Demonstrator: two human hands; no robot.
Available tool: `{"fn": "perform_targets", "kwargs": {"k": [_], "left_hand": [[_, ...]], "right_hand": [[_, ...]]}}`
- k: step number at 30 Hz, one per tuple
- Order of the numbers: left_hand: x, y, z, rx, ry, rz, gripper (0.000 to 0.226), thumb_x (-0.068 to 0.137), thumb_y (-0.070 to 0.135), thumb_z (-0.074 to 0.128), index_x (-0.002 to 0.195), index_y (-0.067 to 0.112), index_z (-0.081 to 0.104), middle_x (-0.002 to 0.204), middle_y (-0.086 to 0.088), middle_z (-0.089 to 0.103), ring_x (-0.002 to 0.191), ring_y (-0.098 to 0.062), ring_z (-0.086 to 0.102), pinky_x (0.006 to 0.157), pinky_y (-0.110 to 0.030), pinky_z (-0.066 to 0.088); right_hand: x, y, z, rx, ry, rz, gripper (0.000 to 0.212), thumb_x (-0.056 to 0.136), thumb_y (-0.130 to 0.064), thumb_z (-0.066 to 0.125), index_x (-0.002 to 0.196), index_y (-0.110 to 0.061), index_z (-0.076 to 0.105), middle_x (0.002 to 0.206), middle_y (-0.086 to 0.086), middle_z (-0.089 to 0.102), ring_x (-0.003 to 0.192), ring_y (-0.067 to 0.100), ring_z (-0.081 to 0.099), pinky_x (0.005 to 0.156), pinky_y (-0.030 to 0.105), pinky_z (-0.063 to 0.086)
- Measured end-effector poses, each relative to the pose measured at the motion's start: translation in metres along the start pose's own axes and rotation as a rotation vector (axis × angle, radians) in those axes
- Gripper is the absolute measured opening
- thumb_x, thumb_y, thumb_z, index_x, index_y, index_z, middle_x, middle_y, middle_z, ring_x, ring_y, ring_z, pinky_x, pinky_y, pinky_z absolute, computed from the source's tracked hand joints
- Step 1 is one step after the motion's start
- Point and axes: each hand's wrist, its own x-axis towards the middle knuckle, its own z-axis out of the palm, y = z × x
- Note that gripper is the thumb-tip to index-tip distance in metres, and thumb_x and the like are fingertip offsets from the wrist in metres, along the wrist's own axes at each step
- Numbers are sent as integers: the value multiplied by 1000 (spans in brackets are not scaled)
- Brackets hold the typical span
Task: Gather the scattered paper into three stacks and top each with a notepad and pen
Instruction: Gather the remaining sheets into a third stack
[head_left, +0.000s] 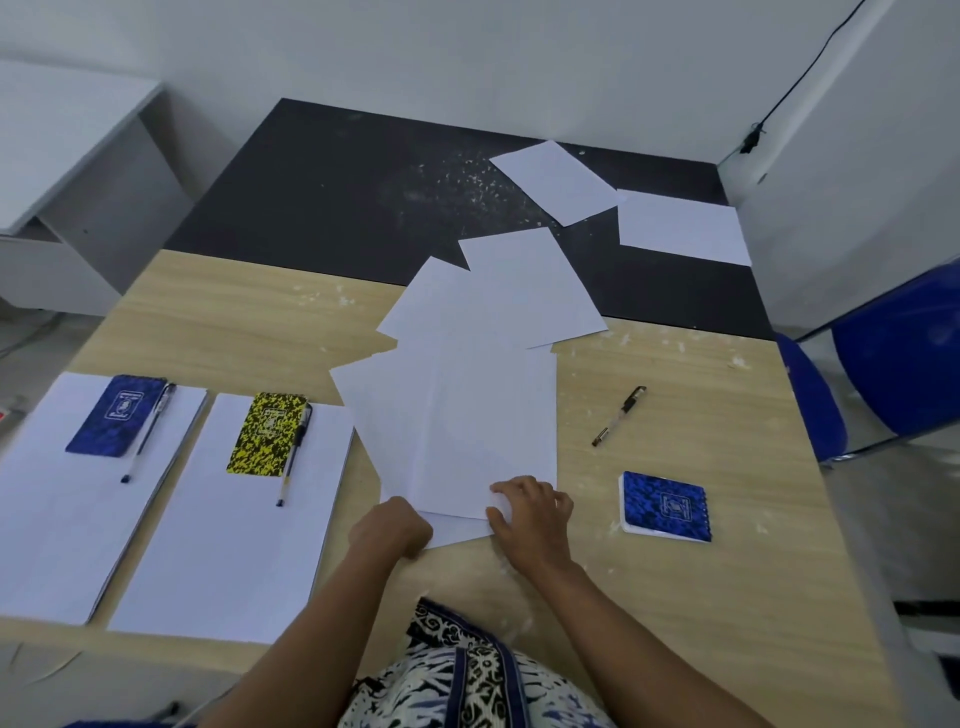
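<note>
left hand (392, 526): bottom centre of the frame, at the lower left corner of the loose paper pile. fingers are curled under so the grip looks clamped on the sheet edge, though the fingertips are hidden.
right hand (530, 512): just right of the left hand, fingers curled over the near edge of the pile with the thumb on the sheets, grip pinching the paper.
loose paper pile (467, 415): centre of the frame, a messy fan of overlapping white sheets on the desk (675, 597), reaching up to the black mat (322, 197).
stray sheets: one sheet (556, 182) and another sheet (680, 228) in the upper right on the black mat, corners just touching, well apart from the hands.
left stack (62, 519): far left, squared up, with a blue notepad (117, 415) and a pen (148, 434) on top.
middle stack (223, 545): just beside it, with a yellow notepad (267, 434) and its pen (293, 454) on top; its right edge is near the pile's left side.
spare pen (618, 415): lying tilted on bare desk to the right of the pile.
spare blue notepad (666, 506): lower right, flat on the desk, near the right hand but not touching.
other stuff: blue chair (893, 353) at the right edge, white crumbs scattered on the mat and desk, patterned clothing at the bottom.
</note>
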Motion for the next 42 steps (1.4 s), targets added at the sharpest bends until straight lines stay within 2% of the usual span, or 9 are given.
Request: {"fn": "perform_targets", "kwargs": {"k": [4,9,13,17,25,30,34,38,42], "left_hand": [[-1,4,-9,46,28,20,20,80,31,58,76,14,49,79,-1,57,79,-20,60,70,-27,46],[-1,20,-17,-79,237,240,29,90,39,55,100,12,53,105,-6,61,93,-22,57,75,-30,47],[0,36,-20,-55,269,410,47,89,36,61,129,17,46,133,-8,42,121,-28,42,93,-37,43],[10,52,-30,22,257,414,71,86,35,65,145,19,29,154,-9,19,138,-34,25,106,-46,38],[40,66,-45,222,199,361,109,79,41,75,153,26,-4,159,-5,-20,147,-36,-11,112,-55,22],[53,55,-37,345,76,305,118,75,42,79,153,25,-8,160,-3,-18,148,-33,-9,113,-57,27],[50,61,-42,403,124,304,117,69,43,82,152,22,2,160,-8,-2,145,-36,9,108,-49,37],[52,74,-44,472,143,281,128,63,43,86,153,22,-3,150,-12,16,133,-38,31,103,-45,42],[53,85,-45,512,119,248,130,62,37,88,153,20,-3,151,-17,14,133,-46,32,107,-46,40]], "right_hand": [[-3,0,1,-44,-85,7,47,92,-43,43,138,-35,42,147,-8,32,134,19,27,107,40,17],[-5,-1,3,-130,-221,23,58,91,-49,42,146,-39,26,159,-7,11,140,24,12,111,47,12],[4,-7,-9,-144,-274,59,55,91,-45,47,143,-38,31,155,-7,20,137,25,19,110,50,12],[19,-16,-23,-202,-363,76,58,91,-43,46,146,-34,29,149,-3,27,134,31,26,109,55,14],[39,-20,-37,-213,-448,101,53,92,-41,44,144,-36,35,143,-2,31,132,32,29,111,55,12],[50,-11,-37,-122,-430,120,39,92,-43,49,131,-43,47,141,-5,35,129,27,35,106,54,16],[57,-7,-34,-83,-426,125,33,91,-43,50,124,-41,50,138,-6,36,126,27,37,106,54,17],[70,-7,-32,-59,-441,136,25,91,-43,52,116,-38,53,132,-5,41,124,27,40,107,56,15],[89,-9,-33,-91,-480,163,21,88,-46,54,103,-32,56,119,-5,53,117,27,48,107,57,14]]}}
